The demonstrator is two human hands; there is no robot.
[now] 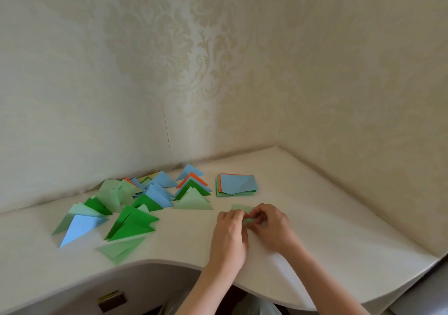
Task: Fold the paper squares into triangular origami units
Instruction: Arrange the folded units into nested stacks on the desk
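Observation:
A light green paper piece [242, 209] lies on the white desk [339, 229], mostly hidden under both hands. My left hand [229, 234] and my right hand [271, 225] meet over it, fingertips curled and pinching its folded part. A stack of unfolded paper squares [236, 185], blue on top with orange and green beneath, sits just behind the hands. Several folded triangles [131, 222] in dark green, light green, blue and orange spread across the desk to the left.
The desk fits into a corner of patterned wallpaper [194, 72]. Its curved front edge [157, 262] runs below the triangles. A small dark object [112, 301] shows beneath the desk at the lower left.

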